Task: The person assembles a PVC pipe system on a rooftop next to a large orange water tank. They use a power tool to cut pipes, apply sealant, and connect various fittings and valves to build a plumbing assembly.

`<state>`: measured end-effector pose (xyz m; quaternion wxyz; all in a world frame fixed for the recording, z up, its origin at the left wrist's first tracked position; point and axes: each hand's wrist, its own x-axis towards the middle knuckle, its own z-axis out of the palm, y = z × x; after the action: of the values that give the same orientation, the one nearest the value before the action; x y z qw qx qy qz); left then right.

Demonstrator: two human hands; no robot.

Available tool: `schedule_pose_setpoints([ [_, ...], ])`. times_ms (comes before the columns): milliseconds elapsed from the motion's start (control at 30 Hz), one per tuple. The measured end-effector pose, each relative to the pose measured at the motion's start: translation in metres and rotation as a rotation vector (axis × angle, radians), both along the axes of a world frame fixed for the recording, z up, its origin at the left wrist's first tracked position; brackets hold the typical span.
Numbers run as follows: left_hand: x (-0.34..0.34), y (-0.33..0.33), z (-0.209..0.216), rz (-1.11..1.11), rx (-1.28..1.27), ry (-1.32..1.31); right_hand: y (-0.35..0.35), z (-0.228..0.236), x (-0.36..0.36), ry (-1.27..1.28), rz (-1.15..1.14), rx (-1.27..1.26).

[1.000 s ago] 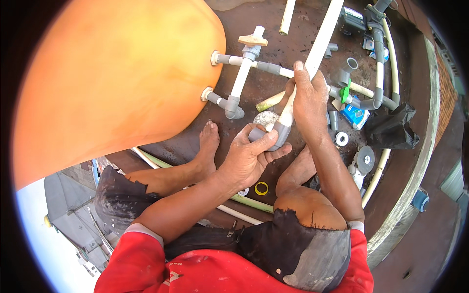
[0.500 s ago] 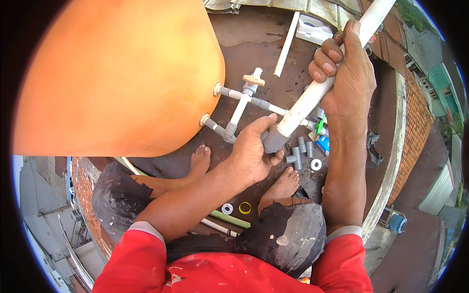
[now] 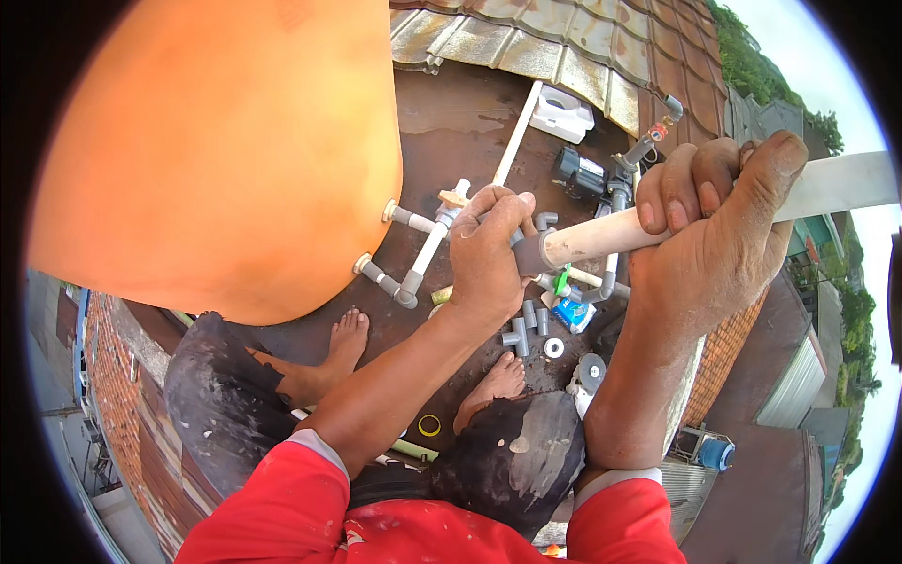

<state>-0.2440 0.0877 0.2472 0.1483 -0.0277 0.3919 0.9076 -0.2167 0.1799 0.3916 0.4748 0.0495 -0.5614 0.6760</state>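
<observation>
In my right hand (image 3: 711, 221) is a white plastic pipe (image 3: 597, 237), with the fingers wrapped round it. The pipe slants slightly up to the right and runs out past the hand. A grey pipe fitting (image 3: 534, 255) sits on its near-left end. My left hand (image 3: 490, 254) is closed round that fitting, which its fingers partly hide. Just left of this hand, grey-and-white pipework (image 3: 427, 249) with a valve (image 3: 455, 198) joins a large orange tank (image 3: 216, 160). Below the held pipe lie loose grey fittings (image 3: 516, 337), a blue-and-white packet (image 3: 572, 314) and a white tape roll (image 3: 554, 348).
A dark pump (image 3: 580, 174) stands beyond the held pipe. Another white pipe (image 3: 518, 136) and a white moulded piece (image 3: 562, 115) lie farther back. Near my knee are a tool with a grey disc (image 3: 589, 371) and a yellow ring (image 3: 429, 426). Roof tiles (image 3: 526, 47) border the far side.
The held pipe has swung from steeply raised to nearly level, pointing right. My right hand has moved right and down, my left hand slightly up. The view has shifted, showing the pump.
</observation>
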Motion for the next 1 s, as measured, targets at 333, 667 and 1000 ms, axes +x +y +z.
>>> schedule_pose_setpoints([
  [333,0.009,-0.012,0.015,-0.402,0.084,-0.210,0.032,0.002,0.017,0.084,0.810,0.046],
  [667,0.027,0.007,0.001,-0.249,-0.080,-0.296,0.040,-0.025,0.017,-0.013,0.382,-0.146],
  [1000,-0.017,-0.041,0.017,-0.271,-0.376,0.014,0.100,0.023,0.077,-0.704,-0.722,1.538],
])
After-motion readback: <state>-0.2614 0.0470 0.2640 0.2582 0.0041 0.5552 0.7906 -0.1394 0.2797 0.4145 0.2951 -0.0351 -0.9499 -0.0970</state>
